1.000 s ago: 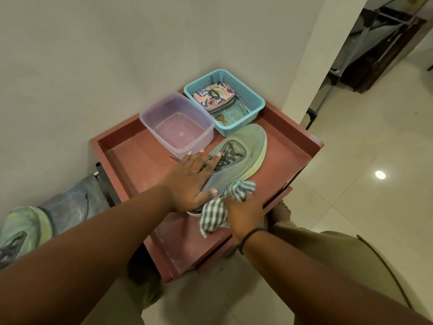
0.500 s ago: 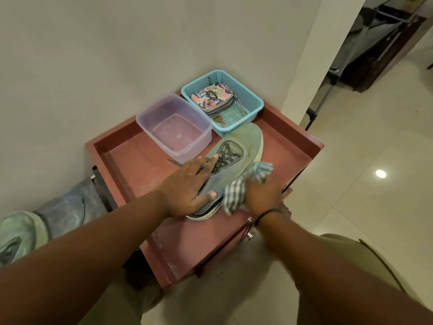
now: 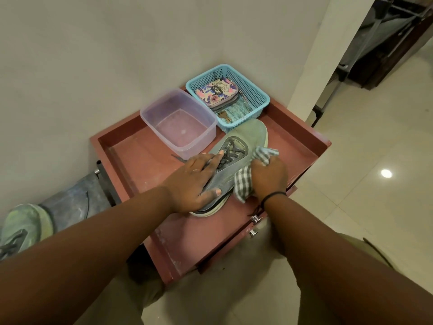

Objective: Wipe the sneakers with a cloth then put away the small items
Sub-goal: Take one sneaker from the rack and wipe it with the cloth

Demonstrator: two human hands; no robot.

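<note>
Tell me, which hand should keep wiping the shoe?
The right hand. It already grips the checked cloth against the side of the sneaker, while the left hand lies on the shoe, holding it steady on the red tray.

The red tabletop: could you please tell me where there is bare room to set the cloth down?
On the red tabletop, bare patches lie left of the clear tub, toward the left rim, and right of the sneaker. The back is crowded by the tub and blue basket.

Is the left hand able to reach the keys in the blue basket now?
Probably yes, once it lets go: the left hand holds the sneaker, and the keys lie uncovered in the open basket just beyond.
</note>
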